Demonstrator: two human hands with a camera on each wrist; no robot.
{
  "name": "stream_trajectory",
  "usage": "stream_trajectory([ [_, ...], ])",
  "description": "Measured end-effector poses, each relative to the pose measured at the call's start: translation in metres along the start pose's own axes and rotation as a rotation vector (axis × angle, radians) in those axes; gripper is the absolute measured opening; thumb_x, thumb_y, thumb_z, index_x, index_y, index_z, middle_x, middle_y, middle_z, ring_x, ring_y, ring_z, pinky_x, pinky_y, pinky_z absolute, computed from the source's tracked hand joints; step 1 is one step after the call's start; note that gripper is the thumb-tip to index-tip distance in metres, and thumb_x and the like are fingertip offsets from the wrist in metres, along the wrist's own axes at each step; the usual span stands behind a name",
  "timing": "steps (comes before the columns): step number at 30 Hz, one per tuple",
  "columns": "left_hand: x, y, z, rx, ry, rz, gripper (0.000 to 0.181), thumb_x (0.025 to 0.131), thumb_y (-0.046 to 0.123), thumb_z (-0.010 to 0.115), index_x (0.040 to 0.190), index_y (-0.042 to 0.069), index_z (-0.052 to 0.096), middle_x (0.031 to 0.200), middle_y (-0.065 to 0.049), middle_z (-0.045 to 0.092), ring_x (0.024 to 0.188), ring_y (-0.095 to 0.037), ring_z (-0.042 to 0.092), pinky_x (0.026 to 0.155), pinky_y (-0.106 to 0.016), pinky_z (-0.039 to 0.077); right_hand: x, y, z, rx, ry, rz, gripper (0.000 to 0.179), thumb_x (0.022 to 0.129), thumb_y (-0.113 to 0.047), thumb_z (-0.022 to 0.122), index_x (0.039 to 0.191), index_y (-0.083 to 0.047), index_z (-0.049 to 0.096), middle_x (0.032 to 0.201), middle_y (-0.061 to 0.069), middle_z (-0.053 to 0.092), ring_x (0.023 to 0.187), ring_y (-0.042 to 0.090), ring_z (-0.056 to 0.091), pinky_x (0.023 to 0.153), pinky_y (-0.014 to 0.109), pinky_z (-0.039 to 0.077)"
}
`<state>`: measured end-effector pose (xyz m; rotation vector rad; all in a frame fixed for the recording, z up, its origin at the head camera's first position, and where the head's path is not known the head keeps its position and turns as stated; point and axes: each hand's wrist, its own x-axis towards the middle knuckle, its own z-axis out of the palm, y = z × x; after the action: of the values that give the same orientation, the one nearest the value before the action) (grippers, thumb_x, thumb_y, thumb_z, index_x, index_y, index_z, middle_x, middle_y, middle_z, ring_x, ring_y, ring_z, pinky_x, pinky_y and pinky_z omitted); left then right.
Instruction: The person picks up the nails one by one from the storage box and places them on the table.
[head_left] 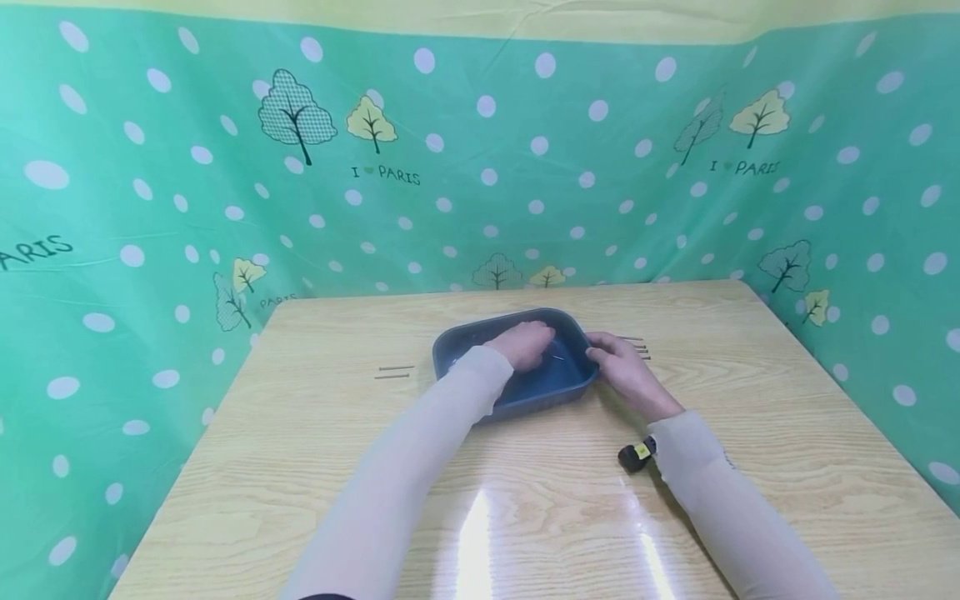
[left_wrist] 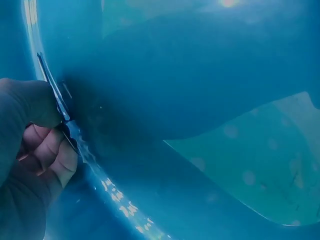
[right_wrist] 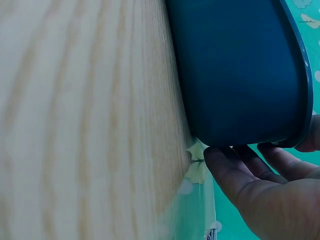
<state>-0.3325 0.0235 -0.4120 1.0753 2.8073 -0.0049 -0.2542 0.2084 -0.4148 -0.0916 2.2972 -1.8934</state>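
Observation:
My left hand point(head_left: 527, 344) reaches down inside a dark blue rectangular bin point(head_left: 513, 410). In the left wrist view its thumb and fingers pinch a thin shiny nail point(left_wrist: 56, 92) close to the bin's floor edge. Another slim nail point(head_left: 557, 357) lies on the bin floor, just right of that hand. My right hand point(head_left: 626, 371) grips the bin's right end. In the right wrist view, its fingers point(right_wrist: 235, 175) press the outer wall while the thumb is up at the rim point(right_wrist: 306, 100).
Two nails point(head_left: 393, 376) lie left of the bin on the wooden table point(head_left: 315, 467). Several more nails point(head_left: 642, 348) lie beyond the right hand. A small black object with a yellow label point(head_left: 634, 456) is beside the right sleeve. A green dotted curtain point(head_left: 487, 167) surrounds the table.

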Motion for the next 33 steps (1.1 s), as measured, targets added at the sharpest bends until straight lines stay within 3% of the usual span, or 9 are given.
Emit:
stream_trajectory([
  [19,-0.017,-0.003,-0.017,-0.243,0.018,0.048,0.018,0.080,0.005,0.062,0.096,0.011,0.061,0.087,0.001,0.059,0.077,-0.014,0.058,0.068,-0.025,0.050,0.000,0.000,0.000,0.024,-0.012,0.008,0.043,0.098,-0.004,0.037,0.139,0.010,0.036,0.140,0.027,0.041,0.126,0.038,0.044,0.102,0.043,0.042],
  [26,-0.023,-0.007,-0.030,-0.283,0.059,0.055,0.021,0.078,0.003,0.062,0.098,0.009,0.062,0.091,0.000,0.061,0.082,-0.014,0.057,0.073,-0.024,0.049,0.001,0.000,0.000,0.029,-0.015,0.004,0.044,0.099,-0.005,0.036,0.140,0.010,0.035,0.141,0.028,0.039,0.128,0.038,0.043,0.103,0.044,0.041],
  [33,-0.035,-0.010,-0.045,-0.332,0.053,0.067,0.027,0.079,0.000,0.061,0.105,0.003,0.063,0.094,-0.002,0.062,0.085,-0.015,0.058,0.076,-0.023,0.050,0.002,0.001,0.002,0.007,-0.006,0.006,0.044,0.099,-0.005,0.037,0.140,0.010,0.036,0.141,0.027,0.039,0.128,0.037,0.043,0.102,0.043,0.041],
])
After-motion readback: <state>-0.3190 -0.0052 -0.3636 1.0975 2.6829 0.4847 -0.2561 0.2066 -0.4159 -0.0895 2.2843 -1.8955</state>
